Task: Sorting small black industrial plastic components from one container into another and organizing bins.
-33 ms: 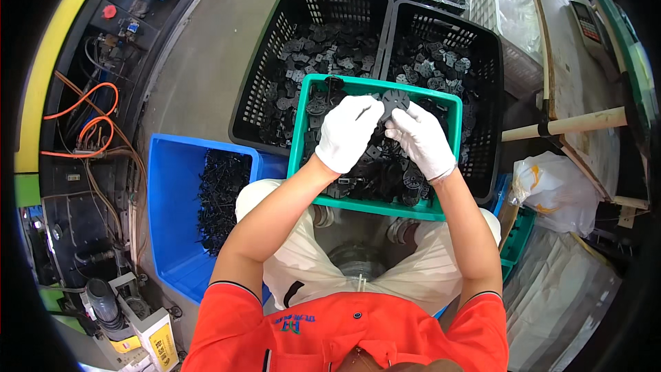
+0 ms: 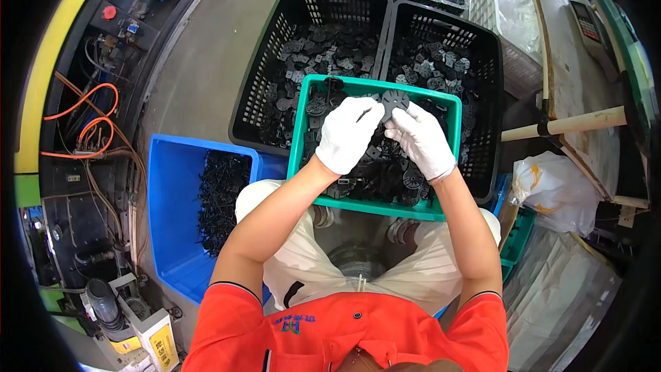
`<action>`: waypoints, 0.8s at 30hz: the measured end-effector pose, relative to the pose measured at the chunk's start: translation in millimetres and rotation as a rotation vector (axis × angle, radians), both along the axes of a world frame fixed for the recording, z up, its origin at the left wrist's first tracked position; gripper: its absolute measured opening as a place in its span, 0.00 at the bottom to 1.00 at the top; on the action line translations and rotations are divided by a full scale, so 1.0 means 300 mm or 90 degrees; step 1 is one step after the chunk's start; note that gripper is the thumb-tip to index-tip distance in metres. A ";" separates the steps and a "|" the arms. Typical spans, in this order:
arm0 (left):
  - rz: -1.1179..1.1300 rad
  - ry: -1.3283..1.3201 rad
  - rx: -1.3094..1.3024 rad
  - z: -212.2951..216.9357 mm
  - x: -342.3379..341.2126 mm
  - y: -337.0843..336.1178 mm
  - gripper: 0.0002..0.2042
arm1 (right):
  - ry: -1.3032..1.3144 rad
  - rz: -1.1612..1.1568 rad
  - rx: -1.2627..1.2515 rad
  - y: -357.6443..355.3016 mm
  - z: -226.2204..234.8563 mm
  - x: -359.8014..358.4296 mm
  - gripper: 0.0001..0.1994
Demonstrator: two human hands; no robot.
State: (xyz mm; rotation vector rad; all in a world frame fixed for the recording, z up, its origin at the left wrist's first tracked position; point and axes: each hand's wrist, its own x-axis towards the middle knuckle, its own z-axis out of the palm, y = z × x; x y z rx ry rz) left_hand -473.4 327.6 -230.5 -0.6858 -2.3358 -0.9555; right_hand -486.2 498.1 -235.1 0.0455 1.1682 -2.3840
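Both my hands wear white gloves and are raised over a green crate point(image 2: 375, 209). Between them is a round, flat black plastic part point(image 2: 395, 100) with slots in its face. My right hand point(image 2: 425, 140) pinches the part at its lower right edge. My left hand point(image 2: 348, 133) is closed, with thumb and fingertips at the part's left edge; whether they pinch anything smaller I cannot make out. Loose black plastic parts point(image 2: 413, 180) of similar look lie in the green crate under my hands.
Behind the green crate stand two black slotted baskets point(image 2: 249, 107) filled with black parts. A blue bin point(image 2: 172, 200) at the left holds thin black pieces point(image 2: 222, 189). Machinery with orange hoses point(image 2: 103, 120) runs along the far left. On the right are a wooden bench point(image 2: 575, 62) and a plastic bag point(image 2: 561, 189).
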 end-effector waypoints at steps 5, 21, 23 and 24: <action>-0.033 0.047 0.009 -0.006 -0.016 0.007 0.11 | 0.007 -0.029 0.095 0.000 -0.004 -0.005 0.13; 0.211 -0.241 -0.020 -0.098 -0.160 -0.312 0.11 | 0.491 -0.023 0.720 -0.188 -0.130 -0.382 0.15; 0.219 -0.276 -0.069 -0.106 -0.152 -0.295 0.11 | 0.607 0.017 0.852 -0.261 -0.117 -0.311 0.12; 0.218 -0.291 -0.103 -0.093 -0.148 -0.277 0.11 | 0.612 0.053 0.911 -0.276 -0.102 -0.284 0.09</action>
